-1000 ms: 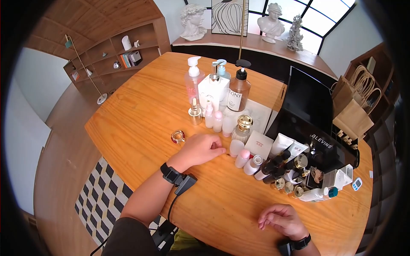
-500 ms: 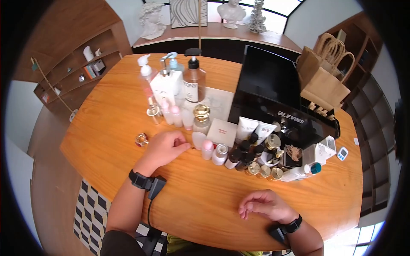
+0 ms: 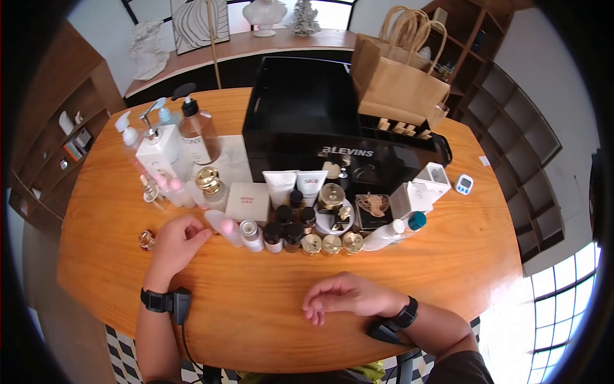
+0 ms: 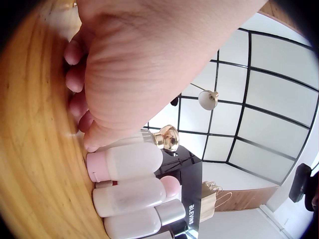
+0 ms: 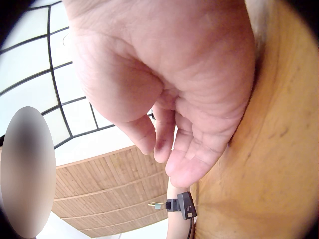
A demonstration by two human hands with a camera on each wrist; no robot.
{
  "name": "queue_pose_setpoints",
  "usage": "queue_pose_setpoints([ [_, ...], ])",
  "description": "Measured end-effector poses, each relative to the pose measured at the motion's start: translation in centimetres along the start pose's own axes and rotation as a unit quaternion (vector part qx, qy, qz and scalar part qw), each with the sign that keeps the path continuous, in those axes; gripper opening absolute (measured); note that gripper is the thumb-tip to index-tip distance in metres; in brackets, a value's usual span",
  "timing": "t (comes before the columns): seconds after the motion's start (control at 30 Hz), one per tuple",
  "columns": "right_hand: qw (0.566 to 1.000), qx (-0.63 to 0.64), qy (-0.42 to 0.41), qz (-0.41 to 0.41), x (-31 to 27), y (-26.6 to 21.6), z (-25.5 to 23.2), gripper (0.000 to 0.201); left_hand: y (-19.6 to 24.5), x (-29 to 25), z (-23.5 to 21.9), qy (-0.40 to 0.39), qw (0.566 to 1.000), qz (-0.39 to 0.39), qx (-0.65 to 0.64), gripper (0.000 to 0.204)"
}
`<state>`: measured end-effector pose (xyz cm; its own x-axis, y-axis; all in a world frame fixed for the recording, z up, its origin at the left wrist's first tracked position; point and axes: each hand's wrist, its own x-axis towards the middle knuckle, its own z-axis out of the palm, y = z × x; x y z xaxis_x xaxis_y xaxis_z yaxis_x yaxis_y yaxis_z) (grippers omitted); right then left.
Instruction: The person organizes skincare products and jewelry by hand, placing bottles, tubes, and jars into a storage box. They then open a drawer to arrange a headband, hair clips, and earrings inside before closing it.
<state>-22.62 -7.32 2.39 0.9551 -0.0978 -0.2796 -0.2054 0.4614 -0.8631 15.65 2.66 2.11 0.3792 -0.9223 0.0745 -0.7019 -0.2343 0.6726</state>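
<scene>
Here's the left hand [image 4: 134, 69], fingers loosely curled at the wooden tabletop [image 4: 35, 129]. Right beside the thumb tip stands a pale bottle with a pink cap [image 4: 129, 162], cap end down on the wood; whether they touch, I can't tell. Next out from the hand comes a frosted bottle [image 4: 132, 196], then a white bottle with a silver cap [image 4: 134, 221]. A gold-topped glass bottle [image 4: 168, 138] peeks out behind the palm's edge. Beyond them, a black case lettered BLEVINS [image 4: 193, 174], a brown paper bag [image 4: 207, 206], and gridded window panes [image 4: 271, 99].
</scene>
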Motion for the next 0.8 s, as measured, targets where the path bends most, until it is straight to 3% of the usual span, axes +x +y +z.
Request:
queue_pose_setpoints([
  [0.8, 0.999, 0.013, -0.017, -0.031, 0.5, 1.2, -0.5, 0.028, -1.0, 0.3, 0.6, -0.001, 0.999, -0.005, -0.05, 0.019],
])
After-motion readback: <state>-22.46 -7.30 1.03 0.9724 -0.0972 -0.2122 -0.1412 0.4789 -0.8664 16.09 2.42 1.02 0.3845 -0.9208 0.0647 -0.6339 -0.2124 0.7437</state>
